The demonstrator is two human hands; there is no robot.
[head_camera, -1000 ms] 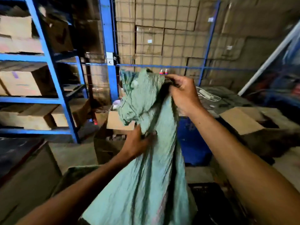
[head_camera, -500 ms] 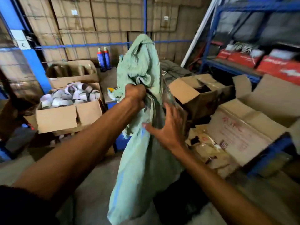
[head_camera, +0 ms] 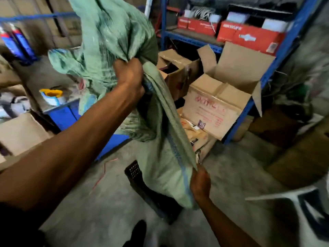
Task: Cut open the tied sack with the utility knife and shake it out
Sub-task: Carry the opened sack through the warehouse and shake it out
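A limp green woven sack (head_camera: 165, 157) hangs in front of me, crumpled and folded over at the top. My left hand (head_camera: 130, 75) grips a bunch of its cloth high up, fist closed round the fabric. Lower down, my right hand (head_camera: 200, 182) pinches the sack's edge along a blue stripe. The sack's lower end hangs over a dark plastic crate (head_camera: 151, 191) on the floor. No utility knife shows in view.
Open cardboard boxes (head_camera: 215, 106) sit on the concrete floor to the right, under a blue shelf rack (head_camera: 249, 107) holding red boxes (head_camera: 249, 35). A blue stand (head_camera: 65, 116) with a tape roll is at left. A red cord (head_camera: 101, 175) lies on the floor.
My view has swung right and down. My left hand stays high on the sack; my right hand has slid down from the sack's middle to its lower edge.
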